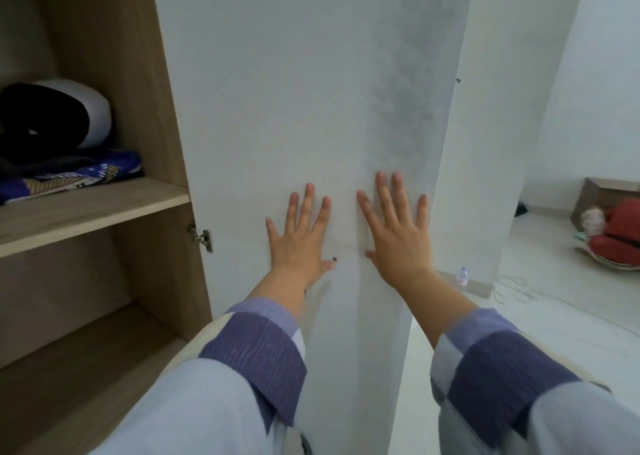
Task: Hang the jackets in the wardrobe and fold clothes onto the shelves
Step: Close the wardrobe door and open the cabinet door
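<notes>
A white wardrobe door [294, 91] stands swung out in front of me. My left hand [298, 236] and my right hand [398, 233] both press flat on it, fingers spread, holding nothing. To the left the wooden wardrobe [145, 108] is open. Its upper shelf [90, 212] carries folded clothes: a blue patterned cloth [86, 174] with a black and white bundle [52, 119] on top. The lower shelf [86, 361] is bare wood.
A metal hinge [202, 238] joins the door to the wardrobe side. At right, on the white floor, lie a small plastic bottle [462, 276], a cardboard box [602, 195] and a red item [620, 236] in a basket. A white wall stands behind.
</notes>
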`<action>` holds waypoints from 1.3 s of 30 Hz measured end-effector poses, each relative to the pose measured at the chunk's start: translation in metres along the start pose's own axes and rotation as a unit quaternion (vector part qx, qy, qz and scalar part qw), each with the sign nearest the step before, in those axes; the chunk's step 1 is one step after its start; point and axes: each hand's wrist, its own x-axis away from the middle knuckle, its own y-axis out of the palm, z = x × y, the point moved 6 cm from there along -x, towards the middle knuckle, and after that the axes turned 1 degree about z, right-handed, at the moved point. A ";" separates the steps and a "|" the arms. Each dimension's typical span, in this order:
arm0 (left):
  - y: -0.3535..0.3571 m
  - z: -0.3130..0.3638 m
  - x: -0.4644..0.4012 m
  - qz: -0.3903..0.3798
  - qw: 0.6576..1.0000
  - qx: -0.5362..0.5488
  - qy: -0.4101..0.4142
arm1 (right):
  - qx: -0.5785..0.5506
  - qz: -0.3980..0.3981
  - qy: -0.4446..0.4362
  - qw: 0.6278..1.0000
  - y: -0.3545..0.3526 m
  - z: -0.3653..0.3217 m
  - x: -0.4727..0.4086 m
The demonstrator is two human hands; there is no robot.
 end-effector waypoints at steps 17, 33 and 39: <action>-0.037 -0.149 0.160 -0.112 0.977 -0.046 -0.174 | -0.147 -0.095 -0.117 0.978 -0.067 -0.161 0.056; -0.047 -0.145 0.486 -0.146 0.783 -0.089 -0.598 | -0.323 -0.096 -0.515 0.789 -0.165 -0.328 0.210; -0.055 -0.061 0.647 -0.164 0.637 -0.057 -0.752 | -0.356 -0.078 -0.643 0.674 -0.232 -0.353 0.339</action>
